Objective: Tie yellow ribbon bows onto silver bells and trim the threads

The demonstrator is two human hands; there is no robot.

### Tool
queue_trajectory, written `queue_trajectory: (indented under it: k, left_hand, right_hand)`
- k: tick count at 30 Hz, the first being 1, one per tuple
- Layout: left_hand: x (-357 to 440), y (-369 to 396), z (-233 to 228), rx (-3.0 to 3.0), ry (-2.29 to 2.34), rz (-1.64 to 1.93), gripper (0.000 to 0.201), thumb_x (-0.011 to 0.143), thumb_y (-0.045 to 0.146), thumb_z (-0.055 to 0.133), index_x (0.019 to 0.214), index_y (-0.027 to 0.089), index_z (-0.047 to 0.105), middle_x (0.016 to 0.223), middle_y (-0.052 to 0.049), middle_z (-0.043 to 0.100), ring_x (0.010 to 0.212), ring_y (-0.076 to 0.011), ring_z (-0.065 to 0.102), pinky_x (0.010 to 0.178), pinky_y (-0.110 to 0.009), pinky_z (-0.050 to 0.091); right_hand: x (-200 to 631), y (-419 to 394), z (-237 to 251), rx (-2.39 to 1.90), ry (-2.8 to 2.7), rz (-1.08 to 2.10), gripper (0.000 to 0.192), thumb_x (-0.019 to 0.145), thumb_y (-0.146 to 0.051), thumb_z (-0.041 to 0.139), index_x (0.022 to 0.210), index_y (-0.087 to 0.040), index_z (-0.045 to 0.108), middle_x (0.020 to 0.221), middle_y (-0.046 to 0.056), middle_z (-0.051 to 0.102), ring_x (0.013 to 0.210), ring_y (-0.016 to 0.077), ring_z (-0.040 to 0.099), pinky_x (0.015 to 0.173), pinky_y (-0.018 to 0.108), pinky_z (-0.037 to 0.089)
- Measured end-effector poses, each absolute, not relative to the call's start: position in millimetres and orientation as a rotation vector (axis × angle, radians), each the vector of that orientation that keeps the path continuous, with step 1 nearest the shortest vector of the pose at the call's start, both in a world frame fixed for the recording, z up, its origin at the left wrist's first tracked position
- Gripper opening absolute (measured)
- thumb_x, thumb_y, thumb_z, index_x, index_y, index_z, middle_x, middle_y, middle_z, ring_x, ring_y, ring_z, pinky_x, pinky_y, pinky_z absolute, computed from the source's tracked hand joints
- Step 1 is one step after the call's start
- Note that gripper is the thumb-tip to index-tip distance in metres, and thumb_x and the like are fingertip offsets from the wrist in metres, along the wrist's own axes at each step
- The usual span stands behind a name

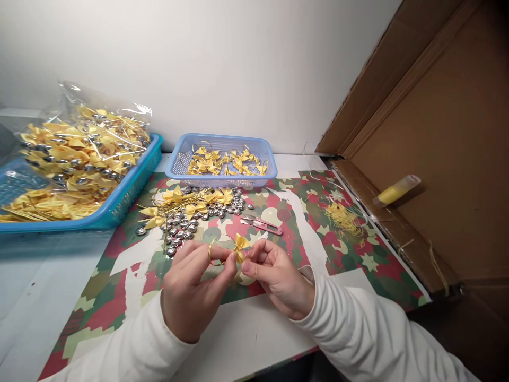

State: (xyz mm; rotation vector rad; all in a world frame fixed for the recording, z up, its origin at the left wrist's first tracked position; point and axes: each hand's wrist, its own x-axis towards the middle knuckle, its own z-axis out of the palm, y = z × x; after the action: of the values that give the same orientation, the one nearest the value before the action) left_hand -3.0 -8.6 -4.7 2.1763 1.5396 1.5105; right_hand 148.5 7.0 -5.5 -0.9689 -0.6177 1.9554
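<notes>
Small yellow ribbon bow [240, 245] with thin gold cord loop [210, 253], pinched above the patterned mat [350, 265] between fingertips of left hand [191, 292] and right hand [278, 281]. Judged light, soft, easily crushed; best gripped at the central knot. Glossy satin folds.

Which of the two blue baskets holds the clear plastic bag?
The large teal basket at far left; a clear bag of yellow bows sits in it. The small pale-blue basket by the wall holds loose bows, unbagged.
</notes>
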Motion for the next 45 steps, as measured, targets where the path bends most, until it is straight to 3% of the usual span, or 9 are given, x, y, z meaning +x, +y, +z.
queue_trajectory:
  k: [13, 24, 27, 31, 37, 40, 45]
  left_hand:
    - [-3.8, -8.0, -7.0, 2.3, 1.521, 1.475, 0.013, 0.079, 0.013, 0.065, 0.072, 0.022, 0.058, 0.061, 0.002, 0.065, 0.06, -0.0159, 0.054, 0.062, -0.031, 0.042]
    - [0.0, -8.2, -3.9, 2.381, 1.524, 1.369, 0.012, 0.081, 0.016, 0.063, 0.071, 0.021, 0.059, 0.059, 0.002, 0.064, 0.061, -0.0168, 0.052, 0.061, -0.029, 0.041]
    - [0.6, -7.0, -2.4, 2.183, 1.601, 1.355, 0.004, 0.082, 0.021, 0.062, 0.079, 0.021, 0.063, 0.069, 0.0, 0.067, 0.066, -0.0174, 0.055, 0.064, -0.029, 0.045]
    - [1.7, -4.8, -4.5, 1.737, 1.559, 1.246, 0.02, 0.083, 0.036, 0.06, 0.094, 0.021, 0.068, 0.087, -0.005, 0.072, 0.07, -0.0178, 0.062, 0.062, -0.029, 0.051]
    - [4.1, -2.4, -5.3, 1.062, 1.288, 1.152, 0.03, 0.074, 0.047, 0.071, 0.079, 0.017, 0.069, 0.064, -0.003, 0.07, 0.054, -0.0173, 0.064, 0.048, -0.027, 0.053]
    - [4.7, -1.8, -0.4, 0.954, 1.325, 1.219, 0.032, 0.066, 0.047, 0.078, 0.073, 0.017, 0.068, 0.061, -0.002, 0.068, 0.052, -0.016, 0.063, 0.044, -0.025, 0.051]
    - [5.7, -3.0, 5.7, 0.922, 1.326, 1.219, 0.027, 0.067, 0.044, 0.077, 0.072, 0.019, 0.067, 0.054, 0.0, 0.064, 0.046, -0.0153, 0.059, 0.037, -0.024, 0.045]
  right_hand:
    - [146.8, 4.7, -9.0, -0.963, -0.613, 1.95, 0.048, 0.049, -0.031, 0.092, 0.066, -0.018, 0.05, 0.065, -0.008, 0.054, 0.062, 0.005, 0.053, 0.064, 0.02, 0.042]
    - [147.6, 8.2, -6.9, -0.987, -0.586, 1.956, 0.045, 0.053, -0.03, 0.091, 0.07, -0.017, 0.052, 0.066, -0.007, 0.058, 0.062, 0.0043, 0.055, 0.064, 0.018, 0.043]
    - [148.3, 9.5, -5.2, -0.994, -0.609, 1.97, 0.043, 0.055, -0.032, 0.09, 0.077, -0.017, 0.056, 0.071, -0.005, 0.063, 0.066, 0.0071, 0.059, 0.067, 0.02, 0.045]
    - [148.8, 11.3, -4.5, -0.991, -0.612, 1.964, 0.043, 0.055, -0.031, 0.09, 0.08, -0.017, 0.059, 0.074, -0.003, 0.066, 0.07, 0.009, 0.062, 0.07, 0.022, 0.047]
    - [150.0, 13.9, -9.5, -1.036, -0.779, 1.884, 0.038, 0.056, -0.035, 0.088, 0.076, -0.017, 0.062, 0.069, -0.004, 0.065, 0.065, 0.0093, 0.061, 0.065, 0.023, 0.048]
    - [151.7, 15.1, -12.5, -1.084, -0.988, 1.75, 0.03, 0.062, -0.038, 0.083, 0.074, -0.018, 0.065, 0.068, -0.001, 0.067, 0.066, 0.0125, 0.063, 0.066, 0.027, 0.049]
    - [153.0, 14.1, -16.0, -1.123, -1.208, 1.598, 0.021, 0.074, -0.038, 0.072, 0.077, -0.018, 0.065, 0.07, 0.001, 0.068, 0.066, 0.0144, 0.062, 0.064, 0.029, 0.048]
